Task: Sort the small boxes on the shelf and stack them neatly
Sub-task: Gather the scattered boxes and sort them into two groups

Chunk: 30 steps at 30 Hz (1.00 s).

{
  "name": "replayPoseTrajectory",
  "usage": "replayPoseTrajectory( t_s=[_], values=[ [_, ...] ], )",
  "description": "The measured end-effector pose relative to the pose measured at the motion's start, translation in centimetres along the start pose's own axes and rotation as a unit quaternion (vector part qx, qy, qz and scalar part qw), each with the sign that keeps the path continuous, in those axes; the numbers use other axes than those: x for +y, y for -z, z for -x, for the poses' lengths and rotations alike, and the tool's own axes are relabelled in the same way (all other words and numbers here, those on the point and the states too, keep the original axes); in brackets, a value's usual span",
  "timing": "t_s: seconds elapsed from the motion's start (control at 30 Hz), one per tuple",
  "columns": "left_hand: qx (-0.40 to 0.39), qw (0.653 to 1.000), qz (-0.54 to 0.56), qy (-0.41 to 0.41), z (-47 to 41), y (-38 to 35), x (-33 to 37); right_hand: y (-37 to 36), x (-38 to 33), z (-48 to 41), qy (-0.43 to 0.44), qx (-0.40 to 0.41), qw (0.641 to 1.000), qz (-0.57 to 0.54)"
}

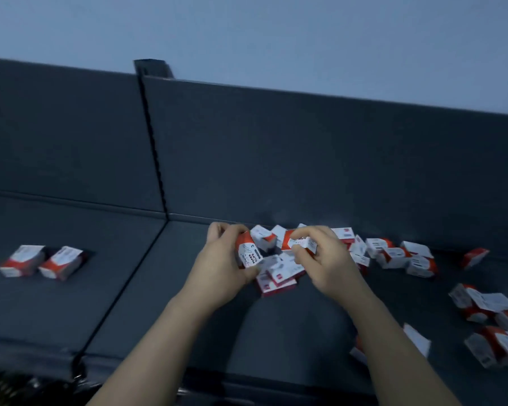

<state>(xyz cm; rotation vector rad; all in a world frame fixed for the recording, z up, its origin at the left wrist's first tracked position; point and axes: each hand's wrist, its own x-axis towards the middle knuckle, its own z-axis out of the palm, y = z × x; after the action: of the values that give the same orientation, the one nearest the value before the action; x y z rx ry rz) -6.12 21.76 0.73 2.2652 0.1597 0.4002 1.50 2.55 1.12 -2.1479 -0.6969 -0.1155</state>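
Note:
Small red-and-white paper clip boxes lie on a dark grey shelf [291,332]. My left hand [220,268] grips one box [248,253] upright, its "PAPER CLIPS" label facing me. My right hand [326,259] pinches another box [301,243] just to the right of it. Both hands hover over a loose heap of boxes [279,273] near the shelf's back wall. Two boxes [43,260] stand side by side on the left shelf section.
More boxes are scattered right of the heap [399,254], with a further cluster at the far right [493,323] and one box by my right forearm [417,339]. A slotted upright [154,148] divides the two back panels. The shelf's front edge [247,382] runs below my arms.

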Motion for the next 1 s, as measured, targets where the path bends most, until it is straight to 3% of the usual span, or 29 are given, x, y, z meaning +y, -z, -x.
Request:
replayPoseTrajectory(
  t_s=[0.33, 0.47, 0.73, 0.9, 1.0],
  values=[
    [0.063, 0.981, -0.160, 0.091, 4.9, 15.3, -12.5, -15.6, -11.7, -1.8, -0.018, -0.082, 0.996, -0.022],
    [0.063, 0.971, -0.155, 0.170, 6.8, 19.4, -16.2, -20.5, -15.1, -1.5, -0.015, -0.124, 0.991, -0.041],
    [0.018, 0.956, -0.185, 0.225, 7.9, 22.4, -20.9, -27.2, -18.2, -1.3, -0.021, -0.190, 0.981, -0.038],
    [0.033, 0.946, -0.267, 0.179, 7.1, 23.2, -22.1, -29.7, -18.0, -2.2, -0.048, -0.194, 0.979, -0.042],
    [0.026, 0.953, -0.238, 0.185, 6.6, 23.3, -22.4, -30.6, -17.8, -2.6, -0.064, -0.188, 0.980, -0.018]
  ],
)
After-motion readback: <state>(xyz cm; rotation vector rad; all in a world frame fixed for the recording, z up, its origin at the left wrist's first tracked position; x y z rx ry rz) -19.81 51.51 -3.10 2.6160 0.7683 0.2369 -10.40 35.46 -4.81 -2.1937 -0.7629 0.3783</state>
